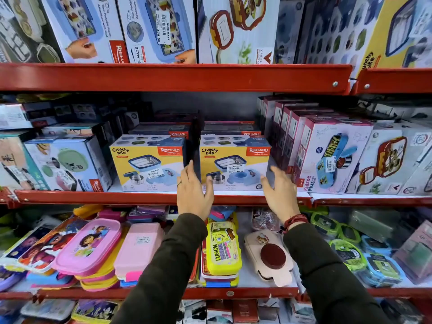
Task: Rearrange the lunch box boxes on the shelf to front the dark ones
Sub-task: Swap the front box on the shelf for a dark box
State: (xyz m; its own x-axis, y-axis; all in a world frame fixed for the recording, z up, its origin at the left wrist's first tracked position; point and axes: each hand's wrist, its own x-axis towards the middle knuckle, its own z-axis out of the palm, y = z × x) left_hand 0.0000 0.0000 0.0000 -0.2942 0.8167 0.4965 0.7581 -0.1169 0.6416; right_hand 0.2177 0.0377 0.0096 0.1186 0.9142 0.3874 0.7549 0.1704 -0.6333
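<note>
Two yellow "Crunchy bite" lunch box boxes stand side by side at the front of the middle shelf, the left box [147, 163] and the right box [235, 162]. Darker boxes [230, 128] lie stacked behind them. My left hand [192, 192] is spread open at the right box's lower left corner, fingers reaching into the gap between the two boxes. My right hand [280, 190] is open beside that box's lower right corner, apart from it. Neither hand holds anything.
The red shelf lip [140, 197] runs below the boxes. Pink "Kidzee Plus" boxes [327, 157] stand to the right, a green-lunchbox box [67, 163] to the left. Loose plastic lunch boxes [222, 249] fill the shelf below; larger boxes [159, 29] line the shelf above.
</note>
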